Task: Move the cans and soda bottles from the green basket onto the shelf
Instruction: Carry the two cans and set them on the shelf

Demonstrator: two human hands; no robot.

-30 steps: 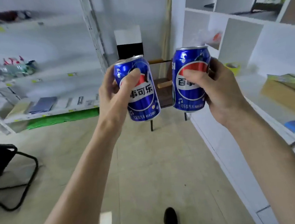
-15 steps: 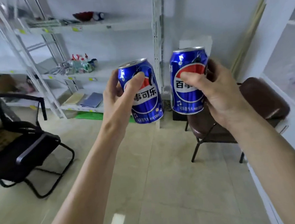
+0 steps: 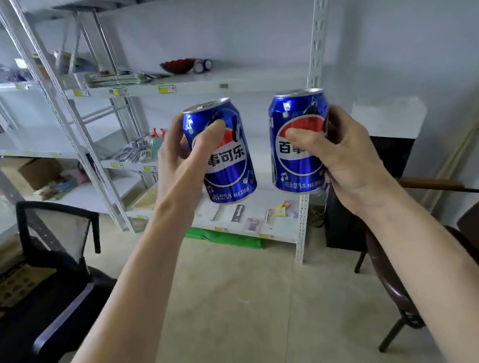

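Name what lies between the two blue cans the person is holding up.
Nothing: in the head view, an open gap parts the left can from the right can; only the white shelf shows behind.

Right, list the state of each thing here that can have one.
Left hand: shut on the left can.
Right hand: shut on the right can.
Left can: held in the air, tilted a little, top unopened as far as shows.
Right can: held in the air, near upright.
Shelf: partly stocked, bare room at its right end.
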